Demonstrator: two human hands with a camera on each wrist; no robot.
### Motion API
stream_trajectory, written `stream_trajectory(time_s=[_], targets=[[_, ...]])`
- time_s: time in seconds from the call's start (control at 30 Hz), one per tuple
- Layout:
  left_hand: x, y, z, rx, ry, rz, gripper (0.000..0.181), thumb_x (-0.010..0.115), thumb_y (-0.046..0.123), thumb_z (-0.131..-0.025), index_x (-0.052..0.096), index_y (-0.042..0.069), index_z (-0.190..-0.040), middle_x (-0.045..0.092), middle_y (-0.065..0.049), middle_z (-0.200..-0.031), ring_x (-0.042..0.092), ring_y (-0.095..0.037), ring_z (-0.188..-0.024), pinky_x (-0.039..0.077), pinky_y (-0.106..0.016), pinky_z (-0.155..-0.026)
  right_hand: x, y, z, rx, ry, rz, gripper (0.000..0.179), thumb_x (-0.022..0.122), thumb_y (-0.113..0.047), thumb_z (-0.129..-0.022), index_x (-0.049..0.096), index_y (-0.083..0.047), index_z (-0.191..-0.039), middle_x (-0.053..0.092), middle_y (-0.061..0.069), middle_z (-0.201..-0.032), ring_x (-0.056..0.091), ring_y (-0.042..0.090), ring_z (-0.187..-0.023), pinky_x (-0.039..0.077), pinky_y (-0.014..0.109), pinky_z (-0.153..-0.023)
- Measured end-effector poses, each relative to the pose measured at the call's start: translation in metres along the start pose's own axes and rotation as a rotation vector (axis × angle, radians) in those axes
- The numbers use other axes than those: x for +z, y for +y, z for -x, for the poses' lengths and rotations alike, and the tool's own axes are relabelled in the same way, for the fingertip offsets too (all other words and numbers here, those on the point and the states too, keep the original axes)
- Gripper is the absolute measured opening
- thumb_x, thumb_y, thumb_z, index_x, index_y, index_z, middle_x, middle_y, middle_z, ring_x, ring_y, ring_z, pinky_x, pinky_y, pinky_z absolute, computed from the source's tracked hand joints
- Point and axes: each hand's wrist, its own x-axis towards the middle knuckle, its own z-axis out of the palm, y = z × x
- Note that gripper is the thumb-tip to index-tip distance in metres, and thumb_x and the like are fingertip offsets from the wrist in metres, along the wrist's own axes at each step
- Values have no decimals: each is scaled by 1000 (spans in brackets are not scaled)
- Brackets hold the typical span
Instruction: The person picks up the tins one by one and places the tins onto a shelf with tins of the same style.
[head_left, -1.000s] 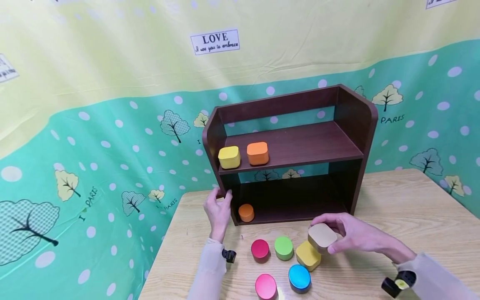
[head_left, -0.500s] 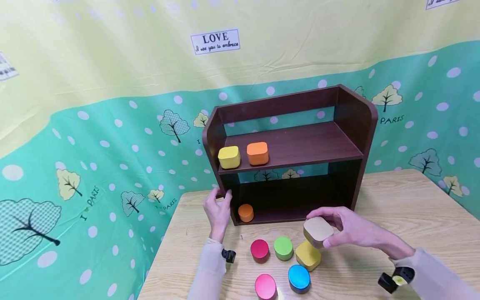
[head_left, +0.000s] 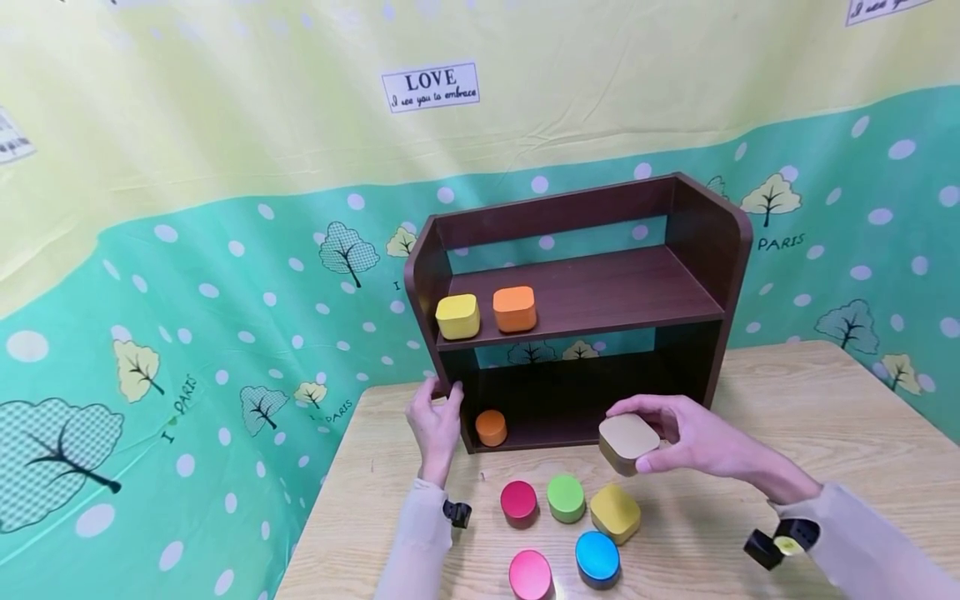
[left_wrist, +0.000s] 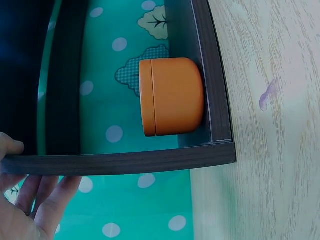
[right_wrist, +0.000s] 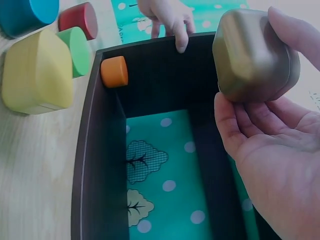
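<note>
My right hand [head_left: 701,437] holds a beige-gold tin [head_left: 627,438] with rounded corners, thumb on one side and fingers on the other. In the head view it is raised in front of the lower shelf; the right wrist view shows the tin [right_wrist: 252,55] side-on. My left hand [head_left: 437,427] grips the left side panel of the dark brown shelf unit [head_left: 592,292], its thumb on the inner face and its fingers outside. Beside that panel, on the lower shelf, stands a round orange tin [left_wrist: 172,97].
A yellow tin [head_left: 458,317] and an orange tin [head_left: 514,309] stand on the upper shelf. On the wooden table are red [head_left: 519,503], green [head_left: 566,498], yellow [head_left: 616,512], blue [head_left: 597,558] and pink [head_left: 530,575] tins. A patterned curtain [head_left: 225,275] hangs behind.
My right hand has lifted the beige-gold tin up and slightly left, away from the yellow tin on the table. My left hand stays on the shelf unit's side panel.
</note>
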Motion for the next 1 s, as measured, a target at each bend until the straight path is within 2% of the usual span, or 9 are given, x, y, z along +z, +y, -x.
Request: stream_trajectory(time_s=[0.1,0.23,0.3,0.43,0.6,0.77,0.83,1.0], targets=[[0,0,0,2,4,5,7,80,7,-90,77,0,-92,80,-19,-89,73,-36,-67,58,-61,-80,-1,-4,-3,-18,0,-4,52,80,-10,-94,62,-2,-142,72,-1,-130,68,17,-109,59,25,-95],[0,0,0,7,5,0,7,80,7,-90,77,1,-91,80,-18,-88,73,-33,-65,58,-60,-79,-4,-12,-7,-36,4,-10,54,80,-9,-94,61,4,-143,72,2,-129,68,17,-108,60,25,-93],[0,0,0,5,4,-1,7,80,8,-90,76,2,-91,80,-18,-88,72,-31,-64,59,-56,-78,-5,-15,-9,-42,8,-7,54,80,-9,-94,61,4,-143,72,2,-129,68,17,-108,60,25,-92],[0,0,1,-5,0,4,7,81,8,-91,76,3,-90,80,-17,-89,70,-26,-59,59,-40,-71,-9,-22,-13,-45,25,12,52,81,-8,-94,62,1,-142,73,3,-129,69,17,-108,59,25,-92],[-1,0,1,0,3,1,7,81,8,-90,76,3,-90,80,-16,-88,67,-16,-57,56,-32,-72,-15,-32,-17,-29,56,72,53,82,-11,-93,64,-3,-142,71,9,-131,69,16,-107,57,24,-94],[-2,0,1,0,9,5,8,82,8,-90,76,3,-89,79,-16,-87,64,-14,-54,52,-24,-67,-21,-41,-25,-12,66,90,52,82,-10,-94,64,-4,-142,72,14,-129,70,15,-104,58,24,-92],[-1,-1,0,2,12,6,8,82,8,-90,75,3,-89,79,-16,-86,64,-13,-54,53,-25,-67,-23,-45,-28,-6,72,100,52,82,-10,-94,64,-4,-142,72,15,-129,71,14,-104,59,24,-91],[0,-2,0,11,1,22,7,80,8,-91,76,2,-90,79,-17,-88,67,-15,-58,60,-45,-72,-30,-53,-35,4,109,148,53,84,-11,-93,64,-5,-142,72,15,-131,71,12,-104,59,23,-91]])
